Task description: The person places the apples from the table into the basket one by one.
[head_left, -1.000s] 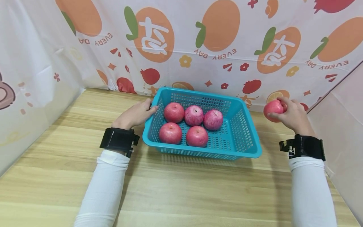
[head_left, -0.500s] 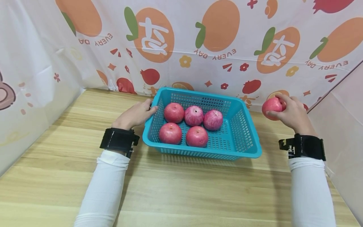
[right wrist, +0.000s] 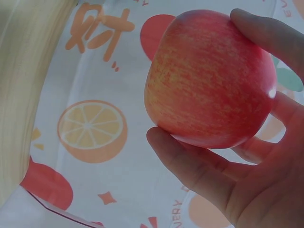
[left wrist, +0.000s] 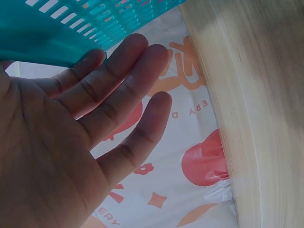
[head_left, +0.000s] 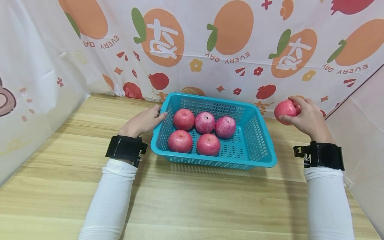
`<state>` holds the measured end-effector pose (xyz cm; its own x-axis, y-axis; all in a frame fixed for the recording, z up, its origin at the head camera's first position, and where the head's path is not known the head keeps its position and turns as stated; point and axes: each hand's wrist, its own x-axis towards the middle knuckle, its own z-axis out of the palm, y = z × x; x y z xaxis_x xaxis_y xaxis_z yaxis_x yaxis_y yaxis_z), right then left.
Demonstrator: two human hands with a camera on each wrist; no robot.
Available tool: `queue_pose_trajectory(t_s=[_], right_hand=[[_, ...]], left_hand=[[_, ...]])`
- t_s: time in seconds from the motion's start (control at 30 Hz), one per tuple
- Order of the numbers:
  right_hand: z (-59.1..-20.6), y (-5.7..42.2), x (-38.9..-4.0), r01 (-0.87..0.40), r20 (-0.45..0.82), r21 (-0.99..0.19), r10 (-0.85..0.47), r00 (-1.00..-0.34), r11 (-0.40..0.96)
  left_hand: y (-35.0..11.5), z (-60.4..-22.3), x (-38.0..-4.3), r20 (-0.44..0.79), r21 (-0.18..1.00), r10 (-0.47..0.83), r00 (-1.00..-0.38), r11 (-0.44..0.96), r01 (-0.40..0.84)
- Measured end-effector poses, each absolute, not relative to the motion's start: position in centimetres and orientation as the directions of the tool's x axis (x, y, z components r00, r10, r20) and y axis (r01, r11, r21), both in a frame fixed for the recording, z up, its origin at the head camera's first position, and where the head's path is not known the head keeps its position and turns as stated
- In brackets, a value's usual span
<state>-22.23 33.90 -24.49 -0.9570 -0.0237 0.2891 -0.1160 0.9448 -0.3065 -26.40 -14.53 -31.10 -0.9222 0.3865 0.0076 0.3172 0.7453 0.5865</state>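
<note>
A turquoise plastic basket (head_left: 240, 161) with perforated walls stands on the table, holding several red apples, among them a front-left apple (head_left: 180, 141) and a more purple, streaked apple (head_left: 225, 126). My left hand (head_left: 141, 122) is at the basket's left rim, thumb over the edge and index finger against the outside. Its other fingers (left wrist: 126, 102) extend loosely beside the wall in the left wrist view. To the right of the basket, my right hand (head_left: 310, 118) grips a red apple (right wrist: 209, 78) above the table, thumb on one side and fingers on the other.
The wood-grain table (head_left: 204, 203) carries the basket. Behind it hangs a white sheet (head_left: 195, 33) printed with fruit, close to the basket's back rim. A pale side wall (head_left: 363, 133) stands near my right arm; white sheeting (head_left: 36, 100) borders the left side.
My right hand has drifted slightly left and up with the apple, toward the basket. My left hand, the basket and the apples inside stay in place.
</note>
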Motion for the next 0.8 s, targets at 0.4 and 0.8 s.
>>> queue_pose_trajectory(t_s=[0.4,0.8], right_hand=[[-23.7,32.9,-21.9,-0.145,0.295,-0.301,-0.053,-0.954,0.943],[-23.4,32.0,-21.9,-0.175,0.293,-0.305,-0.083,-0.952,0.936]], left_hand=[[-14.5,-31.2,-26.5,0.011,0.584,0.383,-0.924,0.747,0.316],[-14.6,-31.2,-26.4,0.006,0.591,0.388,-0.922,0.742,0.316]])
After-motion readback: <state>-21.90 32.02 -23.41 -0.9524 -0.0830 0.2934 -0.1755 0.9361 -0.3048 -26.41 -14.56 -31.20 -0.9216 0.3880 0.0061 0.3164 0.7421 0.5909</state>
